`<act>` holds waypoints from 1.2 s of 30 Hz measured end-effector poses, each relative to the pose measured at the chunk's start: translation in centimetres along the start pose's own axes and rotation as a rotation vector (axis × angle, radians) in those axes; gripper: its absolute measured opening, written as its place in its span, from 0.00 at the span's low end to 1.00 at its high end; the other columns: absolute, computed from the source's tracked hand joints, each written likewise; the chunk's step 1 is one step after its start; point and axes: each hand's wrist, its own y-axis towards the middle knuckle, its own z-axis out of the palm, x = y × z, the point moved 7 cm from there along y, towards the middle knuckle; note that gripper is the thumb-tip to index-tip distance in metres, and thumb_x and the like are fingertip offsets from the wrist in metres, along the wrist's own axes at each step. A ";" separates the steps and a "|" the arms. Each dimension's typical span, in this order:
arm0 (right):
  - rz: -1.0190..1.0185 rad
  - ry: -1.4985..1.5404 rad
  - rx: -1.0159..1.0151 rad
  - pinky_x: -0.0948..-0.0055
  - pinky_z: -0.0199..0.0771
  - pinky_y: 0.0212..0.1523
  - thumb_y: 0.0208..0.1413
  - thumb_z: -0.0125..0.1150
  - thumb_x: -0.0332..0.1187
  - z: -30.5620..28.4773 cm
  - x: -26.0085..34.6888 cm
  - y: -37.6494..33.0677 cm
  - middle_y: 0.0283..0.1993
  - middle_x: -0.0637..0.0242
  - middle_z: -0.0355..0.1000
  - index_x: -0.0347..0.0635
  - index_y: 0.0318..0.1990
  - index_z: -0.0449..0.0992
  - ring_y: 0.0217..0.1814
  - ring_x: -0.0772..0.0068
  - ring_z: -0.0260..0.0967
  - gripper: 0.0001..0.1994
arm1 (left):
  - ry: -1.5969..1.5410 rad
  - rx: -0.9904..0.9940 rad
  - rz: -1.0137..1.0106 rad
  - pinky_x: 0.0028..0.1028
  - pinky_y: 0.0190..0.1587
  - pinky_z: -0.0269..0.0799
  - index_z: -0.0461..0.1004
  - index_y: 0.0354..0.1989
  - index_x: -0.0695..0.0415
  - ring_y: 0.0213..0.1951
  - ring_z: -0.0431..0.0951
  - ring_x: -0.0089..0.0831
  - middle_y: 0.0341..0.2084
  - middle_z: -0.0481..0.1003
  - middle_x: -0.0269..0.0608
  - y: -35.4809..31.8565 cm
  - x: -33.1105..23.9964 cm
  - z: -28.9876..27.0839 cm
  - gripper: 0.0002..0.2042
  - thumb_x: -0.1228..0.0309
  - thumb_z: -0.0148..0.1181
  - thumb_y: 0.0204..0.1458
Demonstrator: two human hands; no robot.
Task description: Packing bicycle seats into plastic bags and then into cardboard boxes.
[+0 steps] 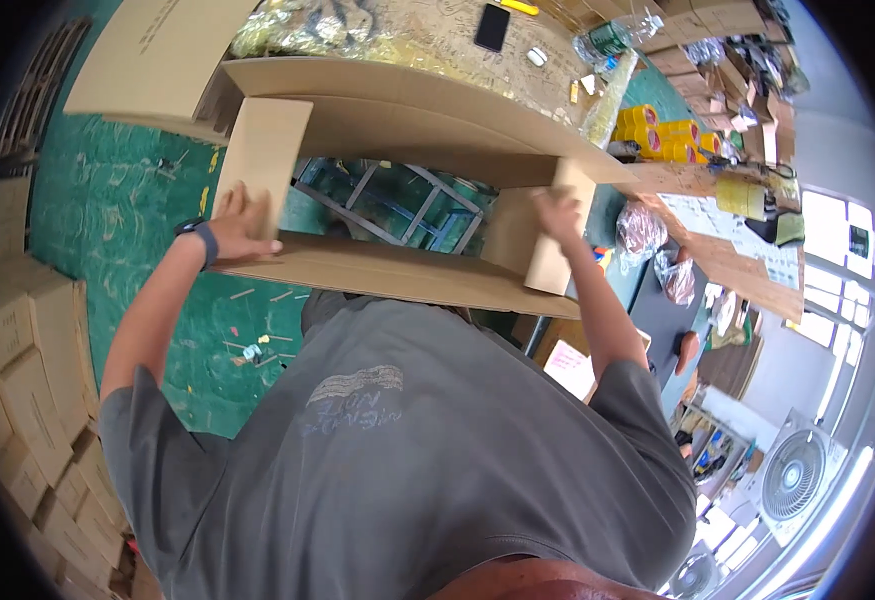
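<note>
Seen from above, a person holds a large open cardboard box [397, 270] against the desk [437, 40]. The left hand [240, 228] lies with fingers spread flat on the left flap [262, 150]. The right hand [557, 213] curls its fingers over the right flap [542, 250].

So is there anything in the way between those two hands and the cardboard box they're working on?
Nothing visible. The left hand already rests flat against the left end flap of the open cardboard box, and the right hand is on the right end flap. Through the open box, only a metal frame shows below.
</note>
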 end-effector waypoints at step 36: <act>0.507 0.195 -0.106 0.46 0.84 0.53 0.60 0.75 0.39 6.8 -35.5 10.9 0.53 0.40 0.83 0.34 0.67 0.58 0.58 0.39 0.84 0.37 | 0.126 -0.677 0.411 0.57 0.79 0.54 0.69 0.78 0.47 0.81 0.54 0.59 0.82 0.55 0.59 17.8 -27.2 -6.0 0.43 0.53 0.79 0.53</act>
